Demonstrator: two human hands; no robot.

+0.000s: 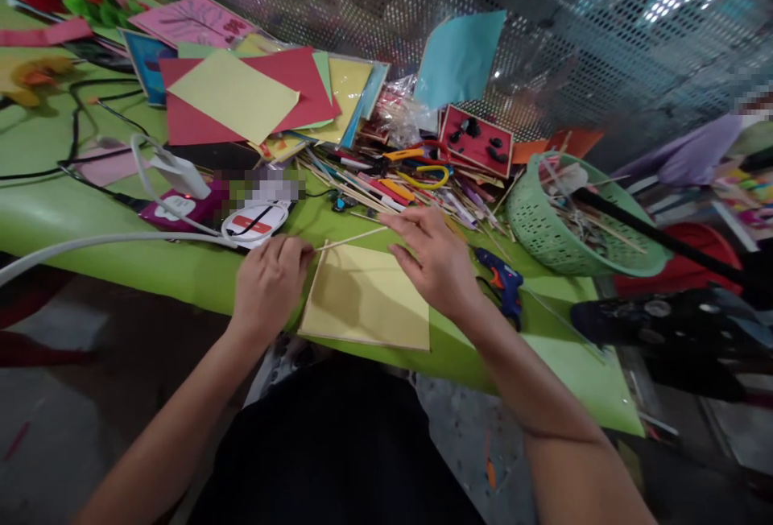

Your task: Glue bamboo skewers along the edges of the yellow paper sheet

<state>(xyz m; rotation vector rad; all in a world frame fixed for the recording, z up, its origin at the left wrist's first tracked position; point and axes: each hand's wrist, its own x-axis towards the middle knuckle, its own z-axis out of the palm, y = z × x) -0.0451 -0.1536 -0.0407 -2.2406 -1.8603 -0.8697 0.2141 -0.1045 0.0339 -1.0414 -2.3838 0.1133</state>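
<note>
A thin pale stick (353,238) spans the gap between my hands, above the far edge of a yellow sheet (368,299). My left hand (271,279) pinches the stick's left end near the sheet's upper left corner. At the stick's right end, my right hand (431,255) has its thumb and fingers around the tip, over the sheet's upper right part. Narrow sticks line the left and near edges of the sheet, which lies on the green table (199,267). A blue glue gun (507,283) rests just right of my right hand.
Behind my hands are piled sticks and pens (392,187), scissors (426,177) and coloured papers (235,98). A green basket (573,219) stands at the right. At the left, a purple power strip (181,207) has a white cable (109,245) crossing the table edge.
</note>
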